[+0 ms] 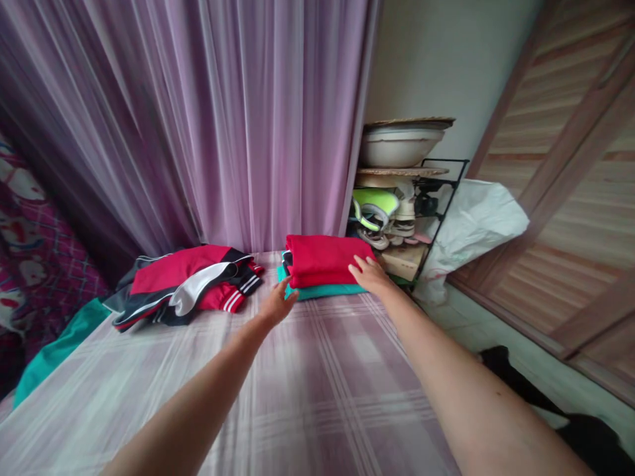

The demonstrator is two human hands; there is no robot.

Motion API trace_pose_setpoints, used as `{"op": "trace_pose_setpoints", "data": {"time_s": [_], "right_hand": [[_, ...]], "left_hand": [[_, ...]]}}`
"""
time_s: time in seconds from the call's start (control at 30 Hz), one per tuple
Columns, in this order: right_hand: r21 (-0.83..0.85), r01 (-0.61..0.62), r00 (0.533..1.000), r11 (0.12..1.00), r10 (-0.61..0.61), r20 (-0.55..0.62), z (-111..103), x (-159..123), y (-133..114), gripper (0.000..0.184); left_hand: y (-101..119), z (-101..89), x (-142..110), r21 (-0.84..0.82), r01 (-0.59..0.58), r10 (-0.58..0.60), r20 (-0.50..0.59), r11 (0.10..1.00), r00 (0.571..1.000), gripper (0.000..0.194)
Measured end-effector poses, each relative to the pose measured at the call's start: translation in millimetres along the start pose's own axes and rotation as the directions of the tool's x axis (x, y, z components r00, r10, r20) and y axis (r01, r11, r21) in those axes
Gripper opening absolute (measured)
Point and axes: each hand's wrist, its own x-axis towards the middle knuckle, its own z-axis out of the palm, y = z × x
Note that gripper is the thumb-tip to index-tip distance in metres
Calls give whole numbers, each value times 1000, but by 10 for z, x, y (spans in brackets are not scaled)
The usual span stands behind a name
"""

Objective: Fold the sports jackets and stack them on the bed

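- Folded red garment (327,260) lies on folded teal cloth (322,291), upon a pale plaid sheet (297,383) before purple curtains (278,119).
- Left hand (278,304), fingers parted, is at the garment's left corner; right hand (370,272), fingers spread, its right end.
- Louvred wooden doors (560,192) stand right.

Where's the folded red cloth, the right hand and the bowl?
Red cloth (323,259), head view: near its middle.
Right hand (372,274), head view: back of the hand.
Bowl (401,151), head view: its outer side.
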Motion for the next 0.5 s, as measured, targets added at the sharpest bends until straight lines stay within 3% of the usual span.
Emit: {"op": "trace_pose_setpoints", "data": {"time_s": [0.07, 0.13, 0.23, 0.33, 0.5], "right_hand": [[-7, -6, 1000, 1000, 6, -17, 210, -137, 26, 56], [-12, -12, 997, 1000, 11, -81, 293, -241, 26, 54], [-1, 25, 973, 1000, -24, -228, 319, -404, -28, 50], [25, 137, 941, 990, -122, -317, 430, -718, -170, 46], [23, 319, 934, 947, -310, -180, 792, -1527, -480, 40]], "left_hand": [[-237, 29, -331, 2, 1, -1, 52, 1000, 999, 43], [-472, -52, -654, 9, -70, 69, 79, 997, 994, 44], [-806, -323, -1057, 132, -182, 179, 33, 975, 983, 42], [-1060, -653, -1328, 296, -192, 209, -26, 936, 978, 38], [-1216, -1004, -1544, 434, -193, 209, 11, 880, 978, 36]]}}
